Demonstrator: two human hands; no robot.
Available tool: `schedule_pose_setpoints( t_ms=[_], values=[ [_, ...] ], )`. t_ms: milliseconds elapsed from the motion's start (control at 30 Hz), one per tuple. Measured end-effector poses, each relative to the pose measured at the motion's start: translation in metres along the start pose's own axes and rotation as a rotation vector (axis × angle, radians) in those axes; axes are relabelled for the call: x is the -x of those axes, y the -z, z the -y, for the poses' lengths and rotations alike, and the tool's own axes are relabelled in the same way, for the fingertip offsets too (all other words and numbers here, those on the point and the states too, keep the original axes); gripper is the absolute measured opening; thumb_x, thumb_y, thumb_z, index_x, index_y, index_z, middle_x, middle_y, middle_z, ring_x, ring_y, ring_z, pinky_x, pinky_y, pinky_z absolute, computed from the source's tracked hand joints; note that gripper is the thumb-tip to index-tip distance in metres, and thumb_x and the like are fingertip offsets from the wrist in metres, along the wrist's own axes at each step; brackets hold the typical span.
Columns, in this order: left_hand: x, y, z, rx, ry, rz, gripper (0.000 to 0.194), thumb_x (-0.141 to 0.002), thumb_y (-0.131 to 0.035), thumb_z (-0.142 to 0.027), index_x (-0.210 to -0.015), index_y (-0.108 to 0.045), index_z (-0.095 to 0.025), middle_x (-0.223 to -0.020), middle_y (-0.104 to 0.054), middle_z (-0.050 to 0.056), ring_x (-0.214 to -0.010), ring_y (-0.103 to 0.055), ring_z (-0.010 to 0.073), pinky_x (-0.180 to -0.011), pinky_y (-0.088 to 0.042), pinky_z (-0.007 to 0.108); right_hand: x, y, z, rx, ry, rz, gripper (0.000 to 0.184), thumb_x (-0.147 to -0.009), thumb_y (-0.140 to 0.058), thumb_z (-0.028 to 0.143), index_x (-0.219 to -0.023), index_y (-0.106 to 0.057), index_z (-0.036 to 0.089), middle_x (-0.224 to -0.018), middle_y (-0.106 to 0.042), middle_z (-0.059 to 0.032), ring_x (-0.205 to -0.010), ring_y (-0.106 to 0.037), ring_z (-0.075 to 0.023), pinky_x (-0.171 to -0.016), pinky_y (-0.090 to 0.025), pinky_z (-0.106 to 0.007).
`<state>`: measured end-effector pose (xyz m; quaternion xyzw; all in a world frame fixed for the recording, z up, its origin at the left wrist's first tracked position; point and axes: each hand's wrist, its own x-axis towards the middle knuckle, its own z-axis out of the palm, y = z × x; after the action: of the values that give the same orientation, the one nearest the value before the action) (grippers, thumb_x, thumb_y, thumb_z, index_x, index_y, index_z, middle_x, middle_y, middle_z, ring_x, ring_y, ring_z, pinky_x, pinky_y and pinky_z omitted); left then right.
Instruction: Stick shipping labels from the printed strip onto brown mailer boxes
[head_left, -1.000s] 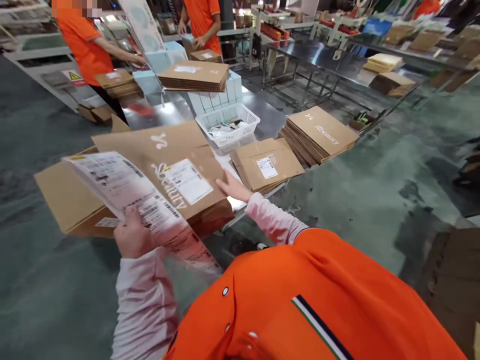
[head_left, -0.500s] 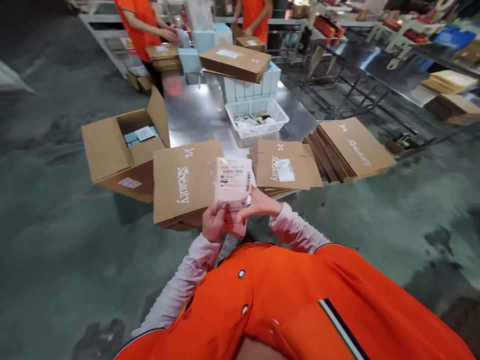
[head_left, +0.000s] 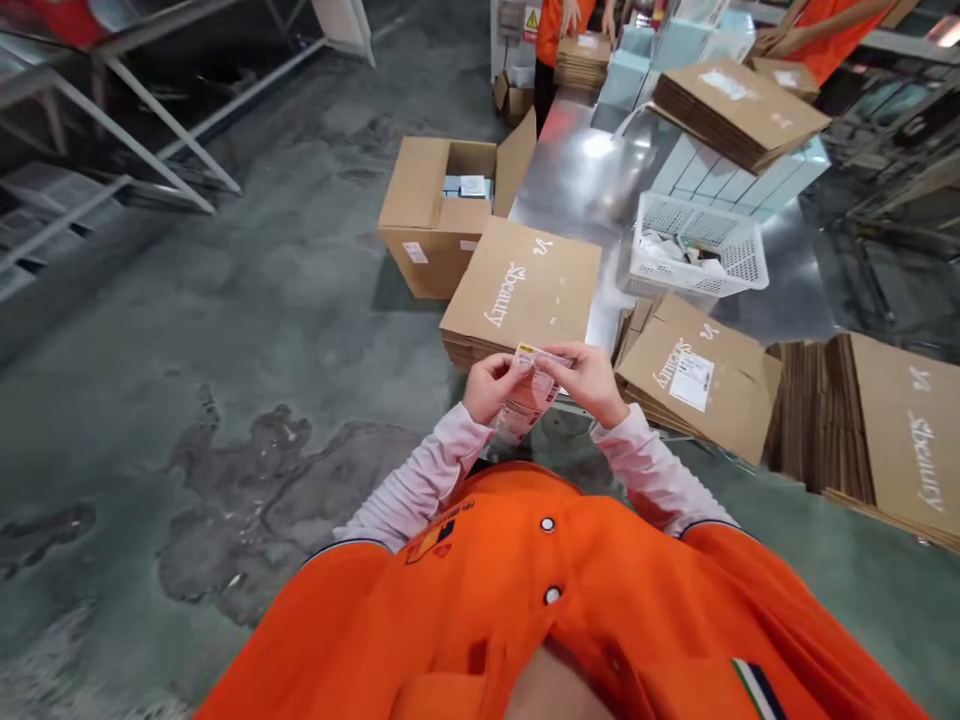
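Both hands hold a strip of printed shipping labels (head_left: 531, 400) close in front of my body. My left hand (head_left: 491, 385) pinches its upper left edge between thumb and fingers. My right hand (head_left: 589, 380) grips the upper right edge, its fingers laid over the top. The lower part of the strip hangs down toward my waist. Just beyond my hands lies a stack of flattened cartons (head_left: 529, 280) printed "Sbeauty". To the right, another flattened carton (head_left: 701, 375) bears a white label (head_left: 691, 381).
An open carton (head_left: 431, 235) with small light blue boxes stands left of the metal table (head_left: 570, 170). A white basket (head_left: 697, 245) of small packets sits near light blue boxes (head_left: 787, 180). More folded cartons (head_left: 900, 430) lie at right. Two co-workers in orange stand beyond.
My view has turned left, so the table appears farther right. My hands have come together at the top of the label strip, which now shows a folded or tilted upper edge.
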<state>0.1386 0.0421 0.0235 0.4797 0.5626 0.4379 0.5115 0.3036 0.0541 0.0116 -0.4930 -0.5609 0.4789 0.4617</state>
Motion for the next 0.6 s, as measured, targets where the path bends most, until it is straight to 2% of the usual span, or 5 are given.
schedule_pose_setpoints(
  t_ms=[167,300,400,500,600],
  values=[
    [-0.006,0.010,0.006,-0.060,-0.004,-0.170,0.045,-0.064,-0.077,-0.050,-0.053,-0.050,-0.016,-0.052,-0.050,-0.004,-0.053,-0.046,0.0082,-0.054,-0.038,0.022,-0.019,-0.012,0.009,0.108,0.088,-0.036,0.021,-0.077,-0.071,0.040,-0.081,-0.076,0.020,-0.084,-0.073,-0.0055,-0.078,-0.068,-0.0197,-0.073,-0.054,-0.032],
    [-0.029,0.025,0.017,0.105,0.214,0.105,0.052,-0.049,-0.088,-0.041,-0.088,-0.070,-0.012,-0.086,-0.072,0.007,-0.075,-0.064,0.0183,-0.073,-0.050,0.031,-0.085,-0.017,-0.002,0.242,0.155,-0.110,0.017,-0.071,-0.077,0.034,-0.076,-0.076,0.017,-0.096,-0.068,-0.0088,-0.094,-0.064,-0.0205,-0.091,-0.050,-0.035],
    [-0.031,0.033,0.036,0.188,0.355,0.181,0.063,-0.044,-0.089,-0.044,-0.094,-0.071,-0.010,-0.098,-0.073,0.014,-0.090,-0.068,0.0272,-0.087,-0.052,0.040,-0.145,-0.019,-0.022,0.387,0.054,-0.167,0.018,-0.068,-0.079,0.028,-0.079,-0.076,0.014,-0.112,-0.062,-0.0124,-0.107,-0.059,-0.0226,-0.099,-0.045,-0.036],
    [-0.011,0.042,0.054,0.124,0.384,0.129,0.065,-0.045,-0.088,-0.049,-0.094,-0.073,-0.010,-0.103,-0.072,0.015,-0.102,-0.066,0.0330,-0.096,-0.049,0.046,-0.186,-0.019,-0.039,0.568,-0.079,-0.163,0.035,-0.071,-0.075,0.033,-0.101,-0.074,0.014,-0.127,-0.055,-0.0146,-0.116,-0.054,-0.0266,-0.103,-0.042,-0.040],
    [0.023,0.057,0.060,-0.005,0.399,0.083,0.056,-0.050,-0.087,-0.048,-0.089,-0.074,-0.011,-0.094,-0.074,0.014,-0.103,-0.065,0.0345,-0.098,-0.049,0.047,-0.197,-0.024,-0.044,0.818,-0.047,-0.058,0.073,-0.077,-0.069,0.046,-0.140,-0.049,0.014,-0.147,-0.039,-0.0194,-0.133,-0.040,-0.0353,-0.110,-0.031,-0.055]
  ],
)
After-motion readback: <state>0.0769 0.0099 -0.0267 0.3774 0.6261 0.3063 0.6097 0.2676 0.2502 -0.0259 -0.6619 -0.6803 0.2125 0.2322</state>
